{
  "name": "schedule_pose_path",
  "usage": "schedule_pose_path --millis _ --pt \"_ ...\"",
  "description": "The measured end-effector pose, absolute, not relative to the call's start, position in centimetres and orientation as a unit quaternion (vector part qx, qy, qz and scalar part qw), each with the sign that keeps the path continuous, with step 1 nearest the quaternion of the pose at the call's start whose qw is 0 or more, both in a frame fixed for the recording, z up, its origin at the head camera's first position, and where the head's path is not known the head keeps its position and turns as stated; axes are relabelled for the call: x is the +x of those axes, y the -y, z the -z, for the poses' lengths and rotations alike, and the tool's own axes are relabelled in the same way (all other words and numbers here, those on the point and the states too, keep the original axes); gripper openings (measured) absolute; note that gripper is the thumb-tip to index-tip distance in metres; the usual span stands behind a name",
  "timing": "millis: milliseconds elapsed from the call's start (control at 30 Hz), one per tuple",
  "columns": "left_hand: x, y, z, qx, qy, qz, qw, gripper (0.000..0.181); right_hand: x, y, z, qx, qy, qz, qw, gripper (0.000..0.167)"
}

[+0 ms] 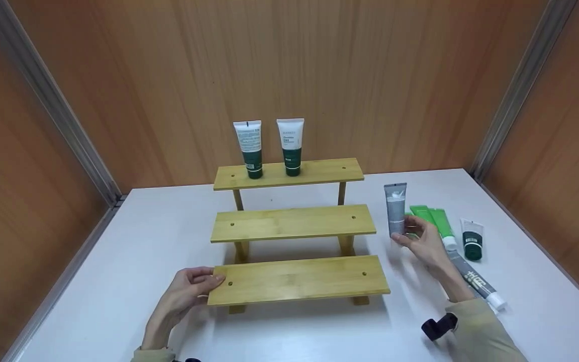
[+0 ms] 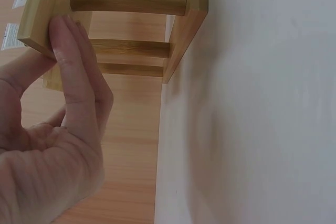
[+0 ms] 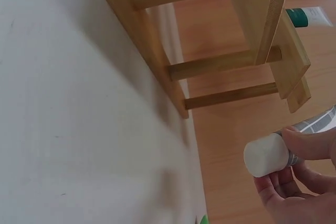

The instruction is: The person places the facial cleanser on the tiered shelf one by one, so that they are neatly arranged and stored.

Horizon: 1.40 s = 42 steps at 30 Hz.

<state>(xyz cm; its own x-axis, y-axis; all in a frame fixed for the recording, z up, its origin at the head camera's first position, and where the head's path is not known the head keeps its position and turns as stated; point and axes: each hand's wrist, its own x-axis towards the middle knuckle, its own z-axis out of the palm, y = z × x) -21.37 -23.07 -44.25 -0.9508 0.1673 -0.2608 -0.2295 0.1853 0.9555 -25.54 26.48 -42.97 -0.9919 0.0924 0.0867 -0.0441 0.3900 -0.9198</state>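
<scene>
A three-tier wooden display stand (image 1: 289, 221) occupies the middle of the white table. My left hand (image 1: 184, 296) pinches the left end of its lowest shelf (image 1: 299, 280), thumb on top and fingers beneath, as the left wrist view shows. Right of the stand, my right hand (image 1: 426, 244) grips a grey tube (image 1: 395, 208) near its lower end and holds it upright above the table. Its white cap (image 3: 266, 155) points down in the right wrist view. Two white and dark green tubes, one on the left (image 1: 249, 148) and one beside it (image 1: 292, 147), stand on the top shelf.
On the table at right lie green tubes (image 1: 440, 223), a white and dark green tube (image 1: 472, 240) and a grey tube (image 1: 478, 281) with a white cap, partly behind the right forearm. Wood-grain panels (image 1: 289, 75) enclose the table at the back and sides.
</scene>
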Motion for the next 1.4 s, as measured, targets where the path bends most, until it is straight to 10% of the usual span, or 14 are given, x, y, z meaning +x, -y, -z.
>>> schedule_pose_path --millis 1400 --pt "-21.4 23.3 44.3 -0.005 -0.75 -0.641 0.163 0.06 -30.9 -20.9 33.7 0.053 0.767 -0.627 0.124 0.055"
